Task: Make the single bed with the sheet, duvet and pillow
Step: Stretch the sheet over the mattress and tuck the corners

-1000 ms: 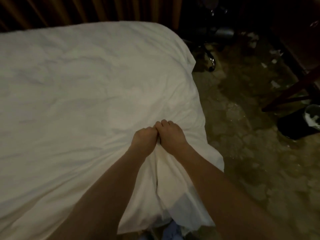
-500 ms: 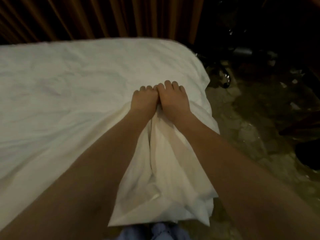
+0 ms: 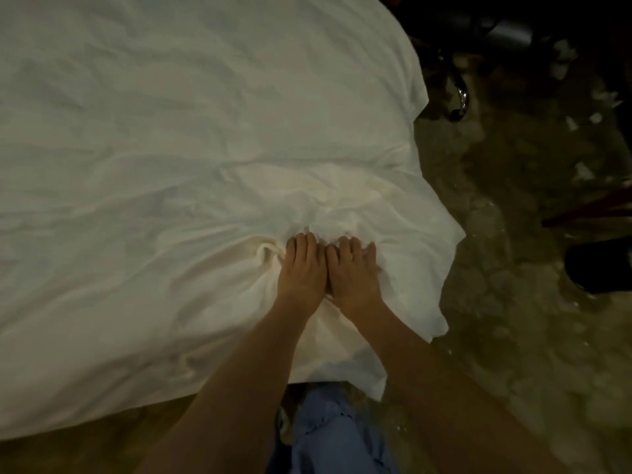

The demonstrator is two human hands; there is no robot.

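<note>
White duvet (image 3: 205,148) fabric sits bunched under both hands: left hand (image 3: 302,270) and right hand (image 3: 354,273) touch side by side, fingers curled into the cloth, gripping folds. Duvet covers the bed, hands near its right corner, edge overhanging the dim mottled floor (image 3: 513,302). Blue clothing (image 3: 331,432) shows below the near edge.

a bedroom, dimly lit: a bed (image 3: 85,419) spread with rumpled white bedding (image 3: 171,131) fills the view, a patterned carpet (image 3: 513,336) beside it, dark furniture at the edge.
</note>
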